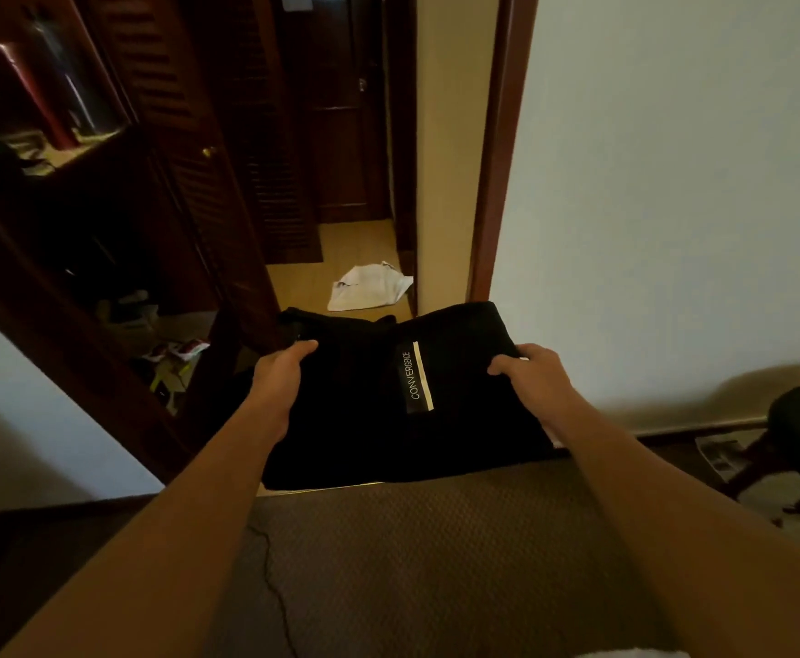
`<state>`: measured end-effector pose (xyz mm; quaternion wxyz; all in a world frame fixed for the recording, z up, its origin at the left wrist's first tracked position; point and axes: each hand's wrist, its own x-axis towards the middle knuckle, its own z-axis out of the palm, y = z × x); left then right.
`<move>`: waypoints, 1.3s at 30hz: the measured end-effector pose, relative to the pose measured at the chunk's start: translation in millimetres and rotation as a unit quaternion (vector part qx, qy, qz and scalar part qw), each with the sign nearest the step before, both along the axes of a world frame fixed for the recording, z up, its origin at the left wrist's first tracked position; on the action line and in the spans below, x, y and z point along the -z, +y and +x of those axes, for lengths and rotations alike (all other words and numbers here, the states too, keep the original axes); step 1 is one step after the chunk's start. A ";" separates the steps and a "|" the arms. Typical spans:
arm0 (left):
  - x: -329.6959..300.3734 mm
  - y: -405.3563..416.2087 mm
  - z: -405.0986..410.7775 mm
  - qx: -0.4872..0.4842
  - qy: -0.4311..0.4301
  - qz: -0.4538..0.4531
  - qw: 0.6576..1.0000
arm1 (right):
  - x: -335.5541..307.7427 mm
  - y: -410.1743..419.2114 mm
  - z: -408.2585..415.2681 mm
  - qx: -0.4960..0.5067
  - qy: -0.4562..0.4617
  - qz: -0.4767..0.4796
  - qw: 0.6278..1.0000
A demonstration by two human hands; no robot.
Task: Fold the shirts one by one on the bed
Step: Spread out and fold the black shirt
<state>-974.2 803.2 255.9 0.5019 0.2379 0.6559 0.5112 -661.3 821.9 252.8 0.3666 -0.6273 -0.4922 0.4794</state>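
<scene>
1. Nearest, the bed [412, 562] carries a brown textured cover.
2. Both arms reach out over it: the left hand [280, 372] grips one side of the black shirt [364, 410] and the right hand [533, 372] grips the other, holding it folded above the bed's far edge.
3. Beyond, a white cloth [369, 287] lies on the hallway floor.

Black shirt [364, 401] with white stripe and lettering, brown textured bed cover [412, 562], white cloth [369, 287]

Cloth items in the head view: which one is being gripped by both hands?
The black shirt with the white stripe, gripped by left hand and right hand; the white cloth lies untouched on the floor.
</scene>
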 end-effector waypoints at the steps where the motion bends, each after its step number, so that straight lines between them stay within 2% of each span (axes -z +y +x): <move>1: 2.8 8.3 -6.9 -0.007 -0.005 -0.005 1.000 | 2.1 11.8 -5.6 -0.007 -0.003 -0.001 1.000; 18: 6.0 205.9 -69.0 -0.088 -0.008 -0.006 0.996 | -0.7 269.3 -75.1 -0.119 -0.021 0.001 0.993; 33: 12.5 404.7 -192.4 -0.038 -0.014 -0.020 0.999 | 16.8 460.7 -192.2 -0.079 -0.008 -0.016 0.997; 39: 3.7 479.5 -241.0 -0.020 0.008 0.003 1.000 | 13.8 522.6 -241.9 -0.055 0.003 -0.012 0.998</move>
